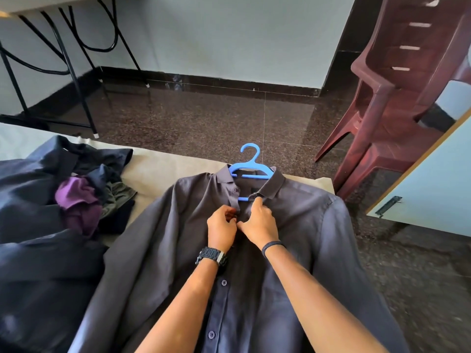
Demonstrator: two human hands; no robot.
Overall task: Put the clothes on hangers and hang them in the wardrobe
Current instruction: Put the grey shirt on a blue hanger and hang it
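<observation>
A dark grey-blue long-sleeved cotton shirt [293,225] lies front up on a beige cloth-covered surface [153,164], a bright blue plastic hanger [251,166] already inside its collar, hook poking out beyond the neck. Just below the collar, the left hand [221,229] pinches one placket edge and the right hand [260,221] pinches the other, apparently fastening an upper button. Keeping both edges flat and aligned should stop the shirt slipping. To the shirt's left sits a heap of dark and purple clothes [76,200].
</observation>
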